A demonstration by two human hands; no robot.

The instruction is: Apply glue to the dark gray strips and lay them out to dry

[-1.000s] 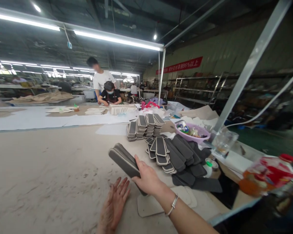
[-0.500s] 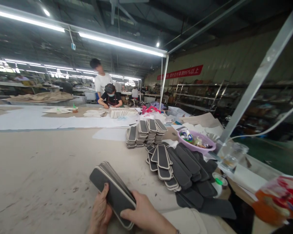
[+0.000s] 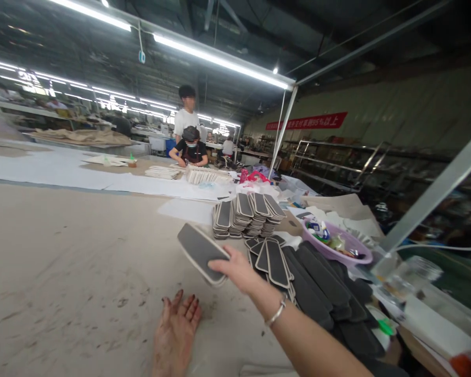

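Observation:
My right hand (image 3: 235,267) grips a stack of dark grey panels with pale edges (image 3: 200,251), thumb on top, held above the table just left of the loose panels. Palm up over the table, my left hand (image 3: 177,332) holds nothing, its fingers apart and slightly curled. Neat piles of the same pale-edged panels (image 3: 245,212) stand beyond my right hand. Nearer, to the right, more pale-edged panels (image 3: 277,264) lie fanned out, partly behind my right forearm. Plain dark grey pieces (image 3: 317,277) overlap beside them.
A lilac basin (image 3: 341,254) with small items sits at the right, near a metal post (image 3: 427,201). A clear jar (image 3: 419,275) and a lid with a green spot (image 3: 384,327) are at the right edge. Two people (image 3: 188,149) are across the table by pale stacks (image 3: 208,175).
My left hand has let go of the stack and opened. My right hand has carried the stack forward, towards the piles. The view has shifted too.

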